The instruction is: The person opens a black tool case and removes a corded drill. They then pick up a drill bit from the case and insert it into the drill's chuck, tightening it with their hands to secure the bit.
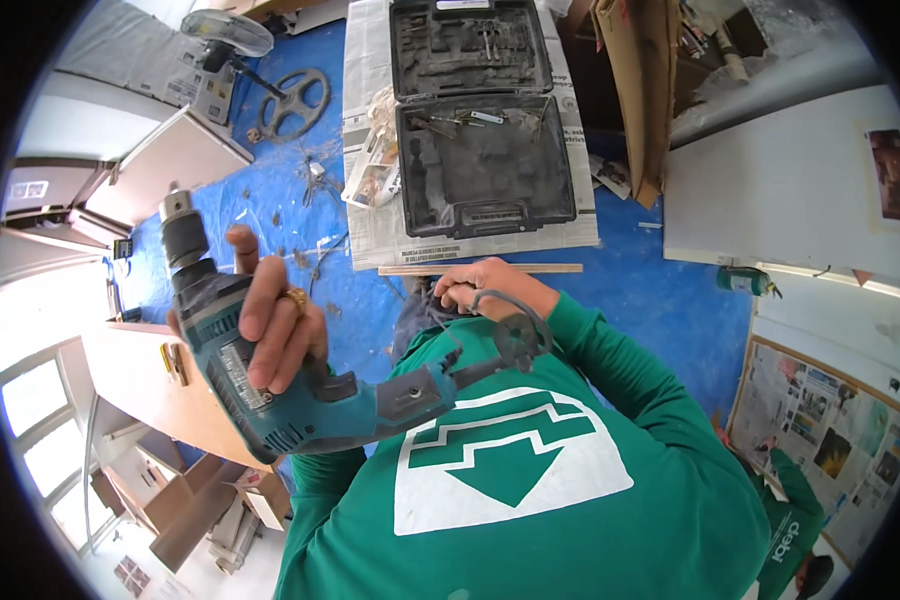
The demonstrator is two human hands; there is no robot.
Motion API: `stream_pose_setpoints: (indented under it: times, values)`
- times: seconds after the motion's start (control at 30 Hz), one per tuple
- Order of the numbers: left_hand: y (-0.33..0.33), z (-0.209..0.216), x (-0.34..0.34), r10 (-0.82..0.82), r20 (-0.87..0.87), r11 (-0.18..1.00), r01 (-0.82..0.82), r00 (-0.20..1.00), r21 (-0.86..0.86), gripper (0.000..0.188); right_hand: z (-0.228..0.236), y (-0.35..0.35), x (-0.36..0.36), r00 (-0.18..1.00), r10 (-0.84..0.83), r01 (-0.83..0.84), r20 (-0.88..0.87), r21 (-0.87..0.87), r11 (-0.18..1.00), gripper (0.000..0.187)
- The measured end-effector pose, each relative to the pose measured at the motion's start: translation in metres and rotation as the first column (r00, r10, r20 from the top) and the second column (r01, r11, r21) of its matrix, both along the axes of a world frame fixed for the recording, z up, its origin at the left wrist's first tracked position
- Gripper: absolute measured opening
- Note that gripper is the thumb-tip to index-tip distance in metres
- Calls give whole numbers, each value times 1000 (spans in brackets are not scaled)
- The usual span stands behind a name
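Note:
My left hand (285,320), with a ring on one finger, is wrapped round the body of a teal and black power drill (270,395). The drill is raised at the left, its metal chuck (178,215) pointing up and away, with no bit visible in it. From its handle end a grey power cord (530,305) loops toward my right hand (487,285). That hand is closed at my waist with the cord running through its curled fingers. A round black piece (520,343) hangs on the cord over my green sweatshirt.
Ahead, a newspaper-covered table (380,245) bears an opened black tool case (490,170) with several small bits. A wooden strip (560,268) lies along its near edge. A pedestal fan (228,35) stands far left on blue sheeting (640,290). Another person (795,500) is at lower right.

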State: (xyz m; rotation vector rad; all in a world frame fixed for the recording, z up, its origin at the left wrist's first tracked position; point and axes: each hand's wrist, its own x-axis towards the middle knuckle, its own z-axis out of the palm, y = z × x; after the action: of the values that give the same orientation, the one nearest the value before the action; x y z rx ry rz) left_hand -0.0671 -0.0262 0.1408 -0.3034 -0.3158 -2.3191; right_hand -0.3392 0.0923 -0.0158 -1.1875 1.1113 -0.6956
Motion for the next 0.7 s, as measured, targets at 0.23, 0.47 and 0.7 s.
stream_pose_setpoints:
  times: [0.23,0.47,0.7]
  values:
    - [11,18,48,222,39,966,-214,974,-148,88,-68,-7,14,979,149,-189,-142,-337,922,51]
    - [17,21,72,325,6,930,-318,946,-183,91,-32,-24,0,931,-259,142,-257,-397,907,36]
    - [-31,12,82,353,100,915,-320,930,-246,99,-89,-135,-63,536,-590,221,-604,-574,789,25]
